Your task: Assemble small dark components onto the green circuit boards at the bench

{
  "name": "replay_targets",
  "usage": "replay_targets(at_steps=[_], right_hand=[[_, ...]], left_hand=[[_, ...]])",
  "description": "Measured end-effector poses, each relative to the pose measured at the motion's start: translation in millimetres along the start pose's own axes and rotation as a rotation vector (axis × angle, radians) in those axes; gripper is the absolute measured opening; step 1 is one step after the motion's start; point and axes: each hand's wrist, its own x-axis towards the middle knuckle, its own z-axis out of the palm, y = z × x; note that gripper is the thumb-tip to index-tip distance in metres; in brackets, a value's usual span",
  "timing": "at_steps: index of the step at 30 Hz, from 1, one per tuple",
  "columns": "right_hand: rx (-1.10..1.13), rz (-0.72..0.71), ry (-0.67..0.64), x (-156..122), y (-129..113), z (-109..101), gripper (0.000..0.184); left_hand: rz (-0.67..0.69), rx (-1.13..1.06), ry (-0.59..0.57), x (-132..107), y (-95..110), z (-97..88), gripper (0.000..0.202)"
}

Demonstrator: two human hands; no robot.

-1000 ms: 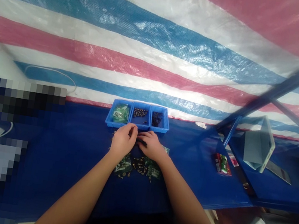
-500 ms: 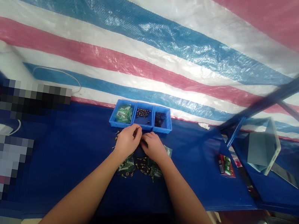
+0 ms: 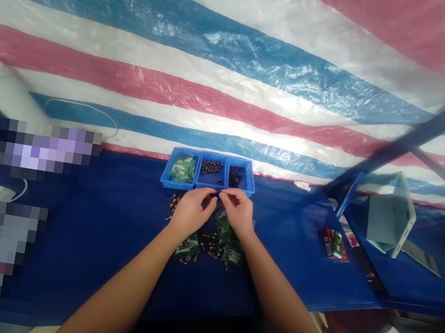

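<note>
We hold our left hand point(image 3: 191, 206) and right hand point(image 3: 239, 211) fingertips to fingertips, just in front of the blue bins point(image 3: 177, 185); whether they grip something small, we cannot tell. Green packets point(image 3: 234, 255) and screw-like parts point(image 3: 212, 245) lie nearer us on the surface point(image 3: 109, 239). Since half a second ago, our right hand has lifted, uncovering more packets.

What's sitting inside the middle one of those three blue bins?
In the middle bin, a heap of small dark, brassy-looking parts lies toward the back, with at least one more piece nearer the front. Whatever lies beneath the heap's top layer is covered.
</note>
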Motion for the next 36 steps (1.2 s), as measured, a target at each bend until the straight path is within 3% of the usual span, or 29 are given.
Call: replay_targets(at_steps=[4,17,22,27,36], right_hand=[[0.148,0.099,0.002,-1,1,3,0.026],[0.017,0.037,-0.007,-2,-4,0,0.026],[0.082,0.003,-0.053,-3,-4,1,0.026],[0.127,-0.061,-0.092,-4,2,4,0.025],[0.141,0.002,-0.029,-2,7,2,0.025]], left_hand=[[0.048,0.014,-0.009,-1,-2,3.3,0.025],[0.04,-0.015,0.004,-2,-2,1.4,0.021],[0.034,0.004,-0.033,-1,-6,1.9,0.024],[-0.005,0.01,0.002,-1,-5,-1.1,0.028],[-0.017,-0.029,0.044,-3,-3,1.8,0.027]])
